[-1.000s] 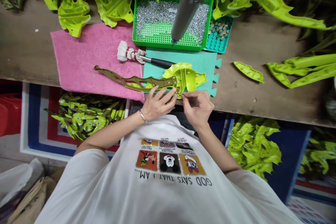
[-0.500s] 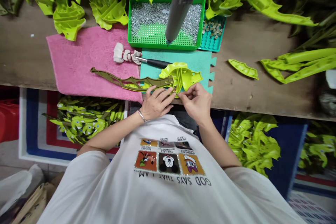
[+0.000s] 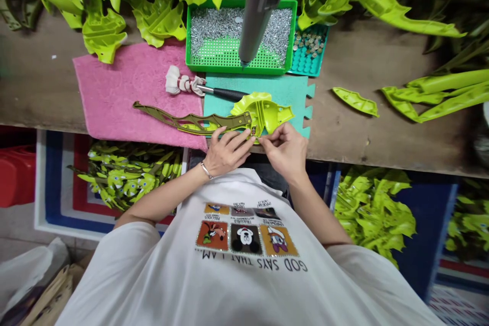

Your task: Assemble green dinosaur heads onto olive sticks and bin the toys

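Observation:
A lime-green plastic shell [image 3: 270, 113] lies hollow side up on the teal foam mat [image 3: 293, 90]. Joined or laid against it, a long olive plastic strip [image 3: 168, 113] with cut-outs reaches left over the pink cloth [image 3: 110, 91]. My left hand [image 3: 229, 152] rests with fingers stretched out along the lower edge of both parts. At the shell's lower edge, my right hand [image 3: 286, 150] has thumb and forefinger pinched together; whatever is between them is too small to name. A small metallic piece [image 3: 253, 131] sits in the shell near my left fingertips.
A green basket [image 3: 240, 69] of screws stands behind the mat, with a teal tray [image 3: 314, 63] of small metal pieces beside it. An electric screwdriver [image 3: 257, 20] hangs over the basket. A black-handled hammer [image 3: 229, 93], its head cloth-wrapped, lies behind the shell. Lime parts [image 3: 355, 101] lie right.
The view has shifted slightly. Both hands stay at the same place on the shell, my right thumb and forefinger still pinched at its lower edge.

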The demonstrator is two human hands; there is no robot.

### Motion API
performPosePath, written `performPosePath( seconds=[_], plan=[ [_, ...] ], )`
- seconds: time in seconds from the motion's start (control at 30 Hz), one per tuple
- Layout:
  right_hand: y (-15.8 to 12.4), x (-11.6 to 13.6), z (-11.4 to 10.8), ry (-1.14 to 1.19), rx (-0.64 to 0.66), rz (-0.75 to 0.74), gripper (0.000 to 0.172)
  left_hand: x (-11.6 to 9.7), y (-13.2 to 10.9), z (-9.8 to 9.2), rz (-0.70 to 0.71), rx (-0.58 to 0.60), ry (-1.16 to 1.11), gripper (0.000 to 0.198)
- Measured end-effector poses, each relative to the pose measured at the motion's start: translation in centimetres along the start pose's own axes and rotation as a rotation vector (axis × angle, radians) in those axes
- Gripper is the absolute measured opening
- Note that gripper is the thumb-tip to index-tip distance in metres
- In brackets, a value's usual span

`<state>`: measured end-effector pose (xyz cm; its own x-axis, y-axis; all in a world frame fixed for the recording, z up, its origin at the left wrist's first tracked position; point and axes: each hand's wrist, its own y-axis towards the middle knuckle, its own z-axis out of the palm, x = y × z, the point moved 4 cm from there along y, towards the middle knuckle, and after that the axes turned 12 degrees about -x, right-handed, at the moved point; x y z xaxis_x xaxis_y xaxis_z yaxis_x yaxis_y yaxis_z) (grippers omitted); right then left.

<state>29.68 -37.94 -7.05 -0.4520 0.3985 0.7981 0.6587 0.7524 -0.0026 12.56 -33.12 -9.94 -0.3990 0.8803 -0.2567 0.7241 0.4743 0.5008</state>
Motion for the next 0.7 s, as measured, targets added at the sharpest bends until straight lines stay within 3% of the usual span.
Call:
performPosePath(
  seconds=[0.23,0.7],
  plan=[
    [0.1,0.1,0.0,0.015,0.017,0.016,0.027,0.0,0.6,-0.1,-0.04,0.055,-0.019,0.035],
    [0.1,0.9,-0.1,-0.073,0.054,-0.017,0.021,-1.5,0.5,-0.8,0.011,-0.114,0.041,0.044]
  ],
)
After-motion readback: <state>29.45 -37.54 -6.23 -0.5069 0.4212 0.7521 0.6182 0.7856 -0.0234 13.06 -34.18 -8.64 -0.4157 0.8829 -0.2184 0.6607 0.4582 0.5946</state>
